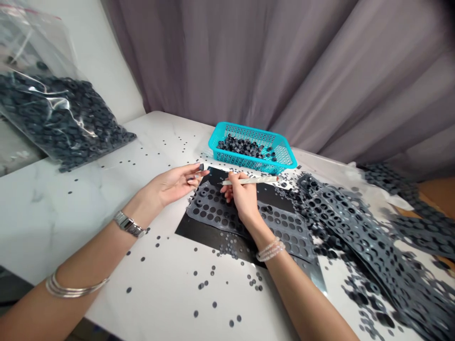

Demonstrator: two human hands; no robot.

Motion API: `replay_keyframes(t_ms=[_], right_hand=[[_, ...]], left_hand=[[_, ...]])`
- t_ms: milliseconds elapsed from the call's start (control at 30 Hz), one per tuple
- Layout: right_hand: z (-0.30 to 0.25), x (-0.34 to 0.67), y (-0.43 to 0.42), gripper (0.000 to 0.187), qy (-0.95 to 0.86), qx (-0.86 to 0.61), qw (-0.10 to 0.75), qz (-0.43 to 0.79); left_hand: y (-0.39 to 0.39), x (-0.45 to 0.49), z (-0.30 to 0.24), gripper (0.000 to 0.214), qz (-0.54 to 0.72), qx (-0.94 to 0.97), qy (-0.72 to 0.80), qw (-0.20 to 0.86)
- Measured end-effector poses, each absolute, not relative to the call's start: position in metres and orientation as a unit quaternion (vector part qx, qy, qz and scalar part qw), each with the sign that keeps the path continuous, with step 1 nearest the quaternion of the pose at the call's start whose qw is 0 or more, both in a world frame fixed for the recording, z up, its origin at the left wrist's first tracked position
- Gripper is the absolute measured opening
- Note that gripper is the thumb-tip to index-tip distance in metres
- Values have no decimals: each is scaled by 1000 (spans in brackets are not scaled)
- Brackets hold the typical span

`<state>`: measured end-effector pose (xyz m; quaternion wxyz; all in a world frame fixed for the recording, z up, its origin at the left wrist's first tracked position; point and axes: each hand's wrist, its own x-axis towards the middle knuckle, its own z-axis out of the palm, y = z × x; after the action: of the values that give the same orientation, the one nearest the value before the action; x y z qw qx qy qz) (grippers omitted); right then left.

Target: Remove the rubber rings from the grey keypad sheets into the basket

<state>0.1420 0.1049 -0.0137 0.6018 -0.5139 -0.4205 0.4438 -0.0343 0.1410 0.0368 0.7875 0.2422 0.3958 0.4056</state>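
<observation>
Closest in, loose dark discs (pixel 201 285) lie scattered over the white marble tabletop (pixel 46 208), some just beside the forearms. A metal watch (pixel 130 224) circles the left wrist, thin bangles (pixel 76 286) sit further up that forearm, and a beaded bracelet (pixel 270 250) wraps the right wrist.

The hands are apart but close together above the work. The left hand (pixel 174 183) pinches a small dark piece (pixel 201 166) between its fingertips. The right hand (pixel 241 196) holds a slim pale tool (pixel 249 180) like a pen, one end near the left fingers. Directly beneath them, a grey perforated rubber sheet (pixel 216 210) lies on a black mat (pixel 192 232), with more small pieces loose around its edges.

To the right, a large heap of overlapping perforated sheets (pixel 362 246) runs off the edge of the view, with discs spilled through and around it. Just past the mat sits a turquoise plastic basket (pixel 249 149) holding a pile of dark pieces (pixel 245 148). Far left, a clear plastic bag (pixel 60 113) packed with dark rings slumps at the tabletop's corner. Crumpled white plastic (pixel 377 189) lies at the far right, and a mauve-grey curtain (pixel 227 57) hangs behind everything.
</observation>
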Motion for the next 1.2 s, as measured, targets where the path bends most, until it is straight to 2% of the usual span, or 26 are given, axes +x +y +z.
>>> replay_keyframes(t_ms=[200,300,400,500,600,867,1200], right_hand=[[-9,139,102,30,-434,-526,594,426],[-7,135,98,33,-483,-525,567,411],[-8,130,94,34,-543,-529,520,394],[-11,129,93,34,-581,-540,486,367],[-11,130,94,32,-602,-545,471,344],[-4,128,93,29,-648,-549,435,298],[-1,128,92,28,-663,-553,418,283]], left_hand=[[142,-39,36,13,429,177,354,812],[142,-38,36,5,444,234,378,778],[138,-37,38,6,401,441,461,657],[132,-36,40,14,284,674,530,429],[127,-34,40,19,193,760,545,296],[123,-26,26,17,154,850,478,160],[122,-30,10,22,167,878,438,101]])
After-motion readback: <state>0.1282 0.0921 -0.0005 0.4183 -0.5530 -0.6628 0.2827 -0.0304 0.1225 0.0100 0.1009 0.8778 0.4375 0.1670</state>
